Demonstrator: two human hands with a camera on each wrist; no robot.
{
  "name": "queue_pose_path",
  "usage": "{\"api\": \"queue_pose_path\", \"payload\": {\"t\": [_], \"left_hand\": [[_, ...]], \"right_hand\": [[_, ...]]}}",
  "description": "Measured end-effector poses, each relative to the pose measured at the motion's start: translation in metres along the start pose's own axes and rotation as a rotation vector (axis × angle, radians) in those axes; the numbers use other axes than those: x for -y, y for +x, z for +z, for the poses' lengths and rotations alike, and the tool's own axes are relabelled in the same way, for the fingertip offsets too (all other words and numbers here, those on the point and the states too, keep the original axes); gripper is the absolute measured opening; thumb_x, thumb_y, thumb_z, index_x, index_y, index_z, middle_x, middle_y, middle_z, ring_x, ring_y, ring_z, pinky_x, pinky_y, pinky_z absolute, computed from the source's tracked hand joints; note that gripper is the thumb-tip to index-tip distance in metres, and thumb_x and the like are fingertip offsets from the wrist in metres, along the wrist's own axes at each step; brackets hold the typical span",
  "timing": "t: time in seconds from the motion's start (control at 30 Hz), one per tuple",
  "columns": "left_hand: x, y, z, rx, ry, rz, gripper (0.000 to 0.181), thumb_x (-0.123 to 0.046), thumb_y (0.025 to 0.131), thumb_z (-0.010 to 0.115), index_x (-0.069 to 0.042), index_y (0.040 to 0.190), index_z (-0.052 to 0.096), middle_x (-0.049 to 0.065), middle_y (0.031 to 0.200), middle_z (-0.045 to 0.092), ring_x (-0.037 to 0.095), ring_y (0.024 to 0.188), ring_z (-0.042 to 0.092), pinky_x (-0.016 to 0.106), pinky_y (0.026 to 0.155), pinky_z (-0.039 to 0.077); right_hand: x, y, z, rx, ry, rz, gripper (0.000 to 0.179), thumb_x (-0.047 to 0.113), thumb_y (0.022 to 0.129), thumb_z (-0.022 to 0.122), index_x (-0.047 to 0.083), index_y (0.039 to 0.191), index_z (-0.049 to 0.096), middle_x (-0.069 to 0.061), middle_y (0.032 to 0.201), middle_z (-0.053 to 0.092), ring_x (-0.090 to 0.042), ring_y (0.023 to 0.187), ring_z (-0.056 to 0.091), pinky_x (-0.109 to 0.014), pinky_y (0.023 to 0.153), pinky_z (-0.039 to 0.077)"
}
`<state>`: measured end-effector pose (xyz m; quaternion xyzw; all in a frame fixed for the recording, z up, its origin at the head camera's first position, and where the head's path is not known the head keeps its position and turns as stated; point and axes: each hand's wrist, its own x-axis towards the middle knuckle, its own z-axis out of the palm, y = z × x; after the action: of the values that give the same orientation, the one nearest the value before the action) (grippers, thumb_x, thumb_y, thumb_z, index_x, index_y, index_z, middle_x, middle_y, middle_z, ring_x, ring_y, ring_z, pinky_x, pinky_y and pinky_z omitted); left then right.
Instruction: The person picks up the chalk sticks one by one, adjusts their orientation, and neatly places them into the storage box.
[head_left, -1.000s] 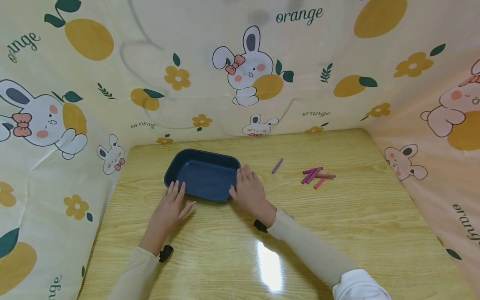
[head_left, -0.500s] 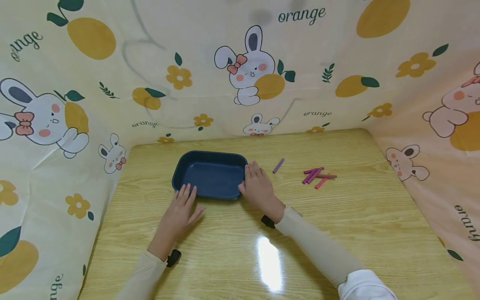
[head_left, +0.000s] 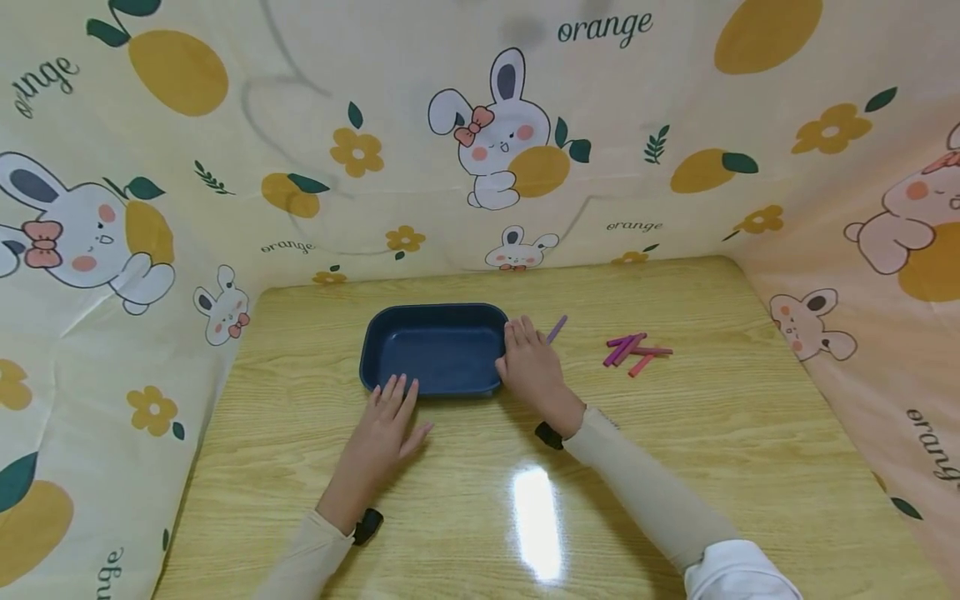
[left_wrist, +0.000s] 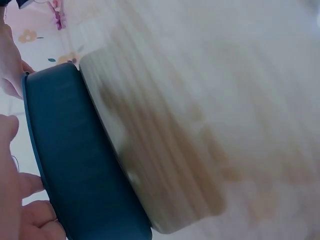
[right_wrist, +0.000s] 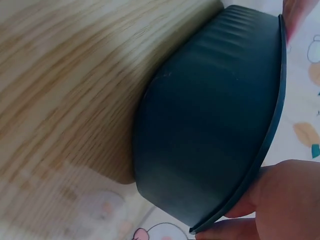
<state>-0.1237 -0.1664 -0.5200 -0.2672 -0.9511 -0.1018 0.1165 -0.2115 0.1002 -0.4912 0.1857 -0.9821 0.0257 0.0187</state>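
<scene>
A dark blue rectangular tray (head_left: 442,354) stands on the wood-grain table with its long side facing me. My left hand (head_left: 378,437) has its extended fingertips at the near rim, towards the left corner, thumb held apart. At the right end my right hand (head_left: 534,371) lays fairly straight fingers along the rim, with its thumb by the near corner. In the right wrist view, thumb and fingers of the right hand (right_wrist: 285,200) meet the rim of the tray (right_wrist: 205,115). The left wrist view has the left hand's fingers (left_wrist: 37,212) against the tray's rim.
A lone purple stick (head_left: 557,328) lies just beyond the right hand, partly hidden by it. Further right is a small pile of purple, pink and red sticks (head_left: 628,350). A patterned cloth (head_left: 375,108) rises behind the table and along both sides.
The tray has slid to the right and turned so that its long side lies straight across. Both hands have travelled right with it, and the right hand now overlaps the lone purple stick.
</scene>
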Motion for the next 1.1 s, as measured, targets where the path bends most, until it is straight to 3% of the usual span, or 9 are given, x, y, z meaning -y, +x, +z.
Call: {"api": "queue_pose_path", "payload": {"t": [0.17, 0.47, 0.7, 1.1], "left_hand": [[-0.011, 0.004, 0.003, -0.027, 0.000, 0.017, 0.068, -0.040, 0.091, 0.055, 0.002, 0.141, 0.036, 0.024, 0.141, 0.038, 0.035, 0.132, 0.031, 0.051, 0.107, 0.022], [-0.036, 0.001, 0.009, 0.013, -0.019, -0.027, 0.061, -0.037, 0.095, 0.049, -0.003, 0.143, 0.034, 0.019, 0.144, 0.035, 0.029, 0.135, 0.026, 0.045, 0.110, 0.017], [-0.048, 0.001, 0.013, -0.055, -0.042, -0.005, 0.057, -0.032, 0.093, 0.053, -0.004, 0.141, 0.039, 0.019, 0.141, 0.039, 0.029, 0.133, 0.031, 0.046, 0.108, 0.022], [-0.053, -0.001, 0.012, -0.154, -0.079, 0.046, 0.053, -0.025, 0.091, 0.058, -0.002, 0.137, 0.045, 0.020, 0.137, 0.044, 0.032, 0.129, 0.038, 0.050, 0.104, 0.029]], "right_hand": [[-0.009, -0.002, -0.003, 0.012, 0.027, 0.013, 0.055, 0.028, 0.098, 0.039, -0.004, 0.142, 0.032, -0.018, 0.146, 0.032, -0.030, 0.138, 0.019, -0.044, 0.107, 0.027], [-0.026, -0.012, 0.003, 0.031, 0.075, 0.039, 0.055, 0.027, 0.096, 0.041, -0.002, 0.142, 0.033, -0.016, 0.147, 0.031, -0.030, 0.139, 0.016, -0.044, 0.109, 0.020], [-0.038, -0.022, 0.007, -0.015, 0.110, 0.029, 0.053, 0.025, 0.096, 0.040, -0.002, 0.142, 0.034, -0.016, 0.146, 0.032, -0.030, 0.139, 0.016, -0.045, 0.108, 0.024], [-0.041, -0.034, 0.002, -0.106, 0.199, 0.019, 0.052, 0.019, 0.094, 0.047, -0.005, 0.139, 0.038, -0.020, 0.142, 0.037, -0.034, 0.136, 0.022, -0.044, 0.107, 0.027]]}}
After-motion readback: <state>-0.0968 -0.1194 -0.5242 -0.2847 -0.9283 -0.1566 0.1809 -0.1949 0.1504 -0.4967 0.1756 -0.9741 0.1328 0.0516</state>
